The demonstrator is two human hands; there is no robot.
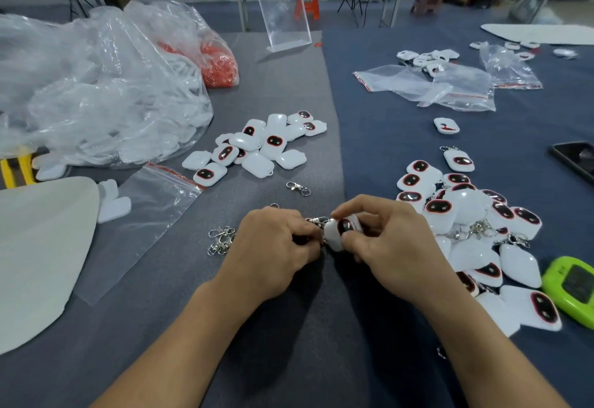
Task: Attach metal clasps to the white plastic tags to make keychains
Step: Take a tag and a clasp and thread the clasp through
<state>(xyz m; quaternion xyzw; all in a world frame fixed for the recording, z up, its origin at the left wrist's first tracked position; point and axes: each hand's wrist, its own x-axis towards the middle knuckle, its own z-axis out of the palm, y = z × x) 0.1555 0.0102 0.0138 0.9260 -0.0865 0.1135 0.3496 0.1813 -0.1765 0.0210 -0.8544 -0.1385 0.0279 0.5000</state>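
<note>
Right now both hands meet low over the counter (283, 359). The left hand (276, 247) has a closed grip on a metal clasp (316, 221), pinching it with curled fingers. The right hand (385, 240) has its grip around a white tag (334, 235), dark face up. Clasp and tag touch between the two hands.

I think the clasp's ring is going through the small loop on the tag, but fingers hide that spot. To do it well, hold the tag steady, keep the ring open, and slide it all the way in so it cannot slip off.

Just left of the hands lie spare clasps (221, 240). To the right sits a heap of done keychains (475, 224). Farther off waits a pile of plain tags (257, 147), and beyond it a big clear bag (96, 86).
</note>
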